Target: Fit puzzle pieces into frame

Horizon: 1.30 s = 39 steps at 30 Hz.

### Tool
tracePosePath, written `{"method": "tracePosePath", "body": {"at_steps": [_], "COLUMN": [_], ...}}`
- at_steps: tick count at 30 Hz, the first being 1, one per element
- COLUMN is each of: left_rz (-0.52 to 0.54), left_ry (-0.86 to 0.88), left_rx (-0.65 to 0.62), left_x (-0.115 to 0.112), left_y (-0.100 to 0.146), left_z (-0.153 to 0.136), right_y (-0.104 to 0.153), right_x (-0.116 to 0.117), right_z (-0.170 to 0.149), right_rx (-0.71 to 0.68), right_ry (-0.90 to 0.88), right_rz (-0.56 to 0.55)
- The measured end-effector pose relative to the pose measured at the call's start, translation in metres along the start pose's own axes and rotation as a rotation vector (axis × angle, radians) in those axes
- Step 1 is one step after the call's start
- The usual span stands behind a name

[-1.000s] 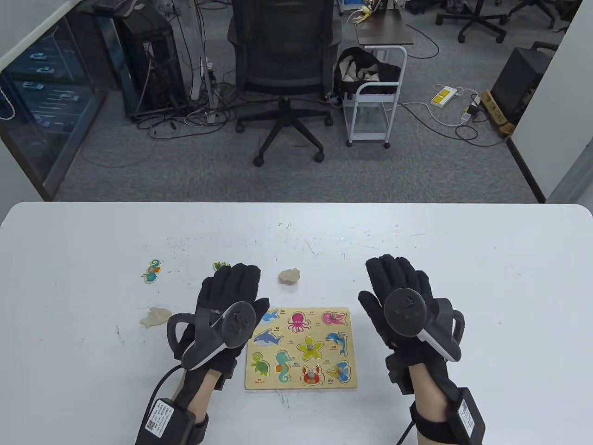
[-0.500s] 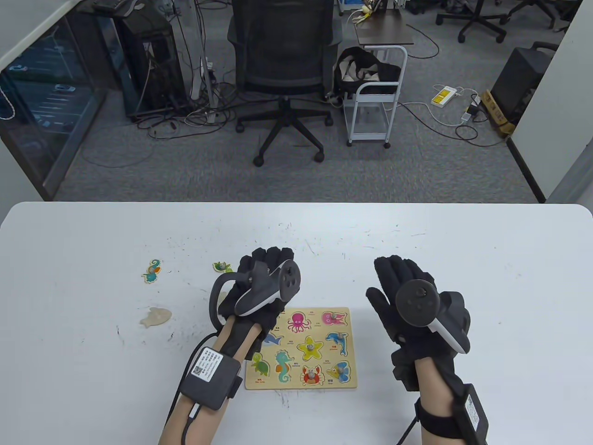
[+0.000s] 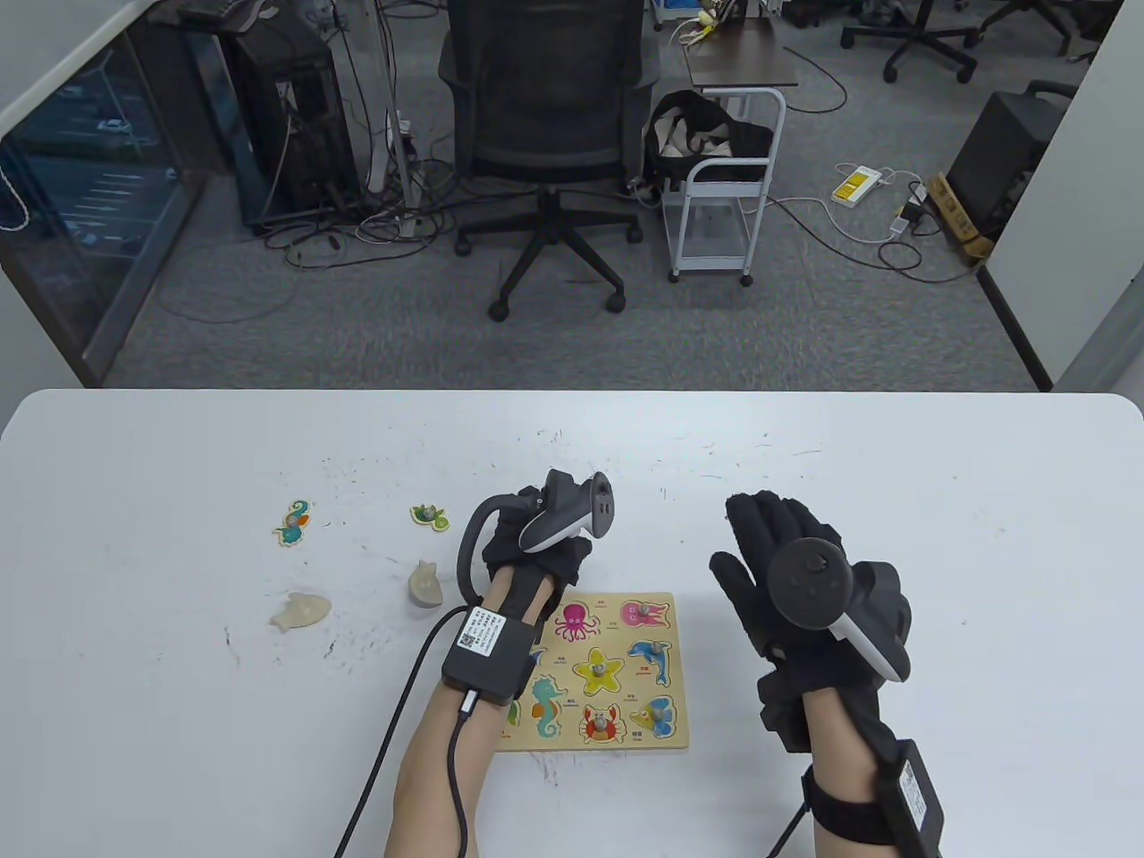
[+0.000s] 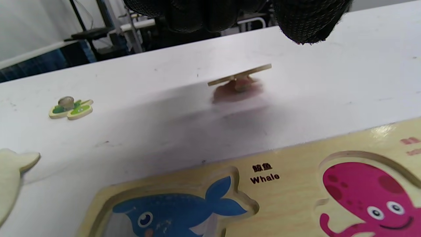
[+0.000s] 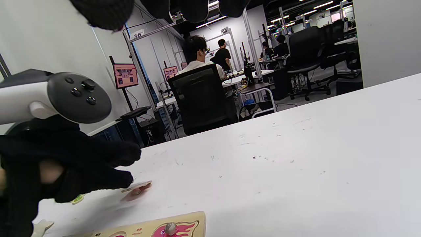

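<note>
The left hand [image 3: 536, 545] is hovering over a face-down puzzle piece [image 4: 240, 74] on the worktop [image 3: 894, 492], just beyond the frame [image 3: 666, 737]; its fingers [image 4: 309, 19] are curled, not touching it. The right hand [image 3: 786, 581] is hovering right of the frame, fingers extended and together.

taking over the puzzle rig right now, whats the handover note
Left hand: reaching past the frame, fingers at a tilted face-down piece; grip unclear.
Right hand: open, holding nothing, beside the frame's right edge.
Done: jellyfish, dolphin, crab and fish are seated.
Left: whale slot and octopus slot are empty, others likely too.
Loose on the table, left of the frame: seahorse piece, turtle piece, two face-down pieces.
</note>
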<state>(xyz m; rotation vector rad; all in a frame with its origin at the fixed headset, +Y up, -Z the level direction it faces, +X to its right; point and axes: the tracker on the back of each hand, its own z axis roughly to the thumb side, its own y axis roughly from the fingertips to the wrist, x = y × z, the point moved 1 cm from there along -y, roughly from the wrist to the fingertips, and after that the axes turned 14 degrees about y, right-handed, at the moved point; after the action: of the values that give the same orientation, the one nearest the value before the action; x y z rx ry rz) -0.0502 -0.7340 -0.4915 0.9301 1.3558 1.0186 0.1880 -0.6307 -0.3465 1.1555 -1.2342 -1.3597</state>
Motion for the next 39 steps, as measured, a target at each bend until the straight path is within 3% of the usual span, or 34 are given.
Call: {"method": "tracePosePath", "body": {"at_steps": [9,18,25,31,34,39], "left_rz": [-0.075,-0.012,0.008,0.046,0.066,0.143], "left_ry": [-0.010,-0.176,-0.131,0.067,0.206,0.258], "left_rx": [0.062,0.064,0.033,-0.071,-0.152,-0.263], "left_x": [-0.022,-0.024,-0.020,0.002,0.015,0.034], "left_y": [-0.028,-0.029,-0.027,-0.005,0.014,0.055], "left_z": [-0.006,0.004,-0.003,-0.014,-0.018,-0.023], "right_y": [-0.004,-0.005,-0.005,-0.005,-0.004,-0.003], "right_x": [0.006,0.007,0.007,0.006,0.006,0.008], "right_z": [0.000,-0.001,-0.003,-0.004,-0.002,0.004], "right_rx": [0.035,0.049,0.051,0.043,0.030,-0.020], "right_ry": [0.021,0.024,0.011,0.006,0.014,0.008], "right_rz": [0.016,0.021,0.028,0.026,0.023,0.019]}}
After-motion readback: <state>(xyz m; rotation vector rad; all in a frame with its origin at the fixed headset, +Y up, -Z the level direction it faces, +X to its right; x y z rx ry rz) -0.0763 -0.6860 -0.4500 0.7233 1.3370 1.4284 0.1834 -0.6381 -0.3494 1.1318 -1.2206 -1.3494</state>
